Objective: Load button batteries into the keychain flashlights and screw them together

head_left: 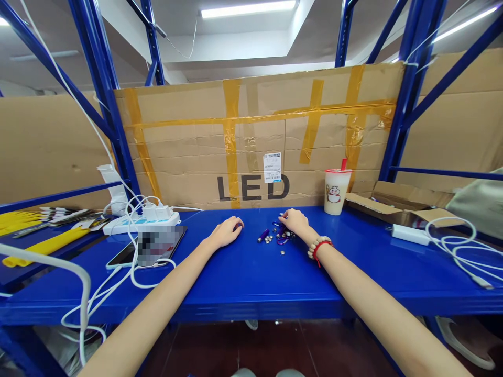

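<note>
My left hand rests on the blue tabletop with its fingers loosely curled; a gap shows by the thumb, and nothing is seen in it. To its right lies a small purple metal cylinder beside several small silver round pieces. My right hand, with a beaded bracelet and red cord at the wrist, reaches over a small heap of purple and silver parts. Its fingertips are pinched together at the heap's far side, and what they grip is too small to name. One silver piece lies apart, nearer me.
A drink cup with a red straw stands behind my right hand, near an open cardboard box. Further right is a white charger with coiled cable. On the left are a power strip, phones and loose white cables. Cardboard closes the back.
</note>
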A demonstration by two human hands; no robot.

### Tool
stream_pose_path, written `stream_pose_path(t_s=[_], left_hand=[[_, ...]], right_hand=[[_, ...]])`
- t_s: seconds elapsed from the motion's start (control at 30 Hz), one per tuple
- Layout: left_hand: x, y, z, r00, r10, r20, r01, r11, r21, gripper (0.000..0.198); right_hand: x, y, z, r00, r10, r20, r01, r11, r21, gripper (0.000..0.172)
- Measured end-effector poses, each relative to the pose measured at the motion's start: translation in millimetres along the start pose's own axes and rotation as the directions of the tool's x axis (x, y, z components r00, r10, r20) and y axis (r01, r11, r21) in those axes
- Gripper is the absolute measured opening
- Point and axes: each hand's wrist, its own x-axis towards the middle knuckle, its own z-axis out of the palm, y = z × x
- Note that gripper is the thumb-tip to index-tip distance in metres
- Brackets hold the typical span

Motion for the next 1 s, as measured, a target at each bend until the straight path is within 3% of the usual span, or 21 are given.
stream_pose_path(t_s=[0.23,0.53,0.67,1.0], left_hand=[[1,1,0.8,1.0,0.006,-0.007,-0.006,1.0,-0.011,0.021],[2,3,0.4,0.997,0.078,-0.004,-0.078,0.996,-0.047,0.029],[2,7,-0.4,0.994,0.109,-0.023,-0.11,0.992,-0.056,0.037],[3,9,-0.4,0.987,0.148,-0.061,-0.149,0.989,0.003,0.027]], right_hand=[[7,-1,5,0.995,-0.004,-0.097,0.035,0.944,0.327,0.033],[-4,-25,14,0.988,-0.141,0.056,0.062,0.709,0.703,0.035],[-12,-34,16,0.97,-0.23,0.076,0.091,0.638,0.765,0.033],[-17,-41,23,0.897,-0.441,-0.037,0.322,0.593,0.738,0.035]])
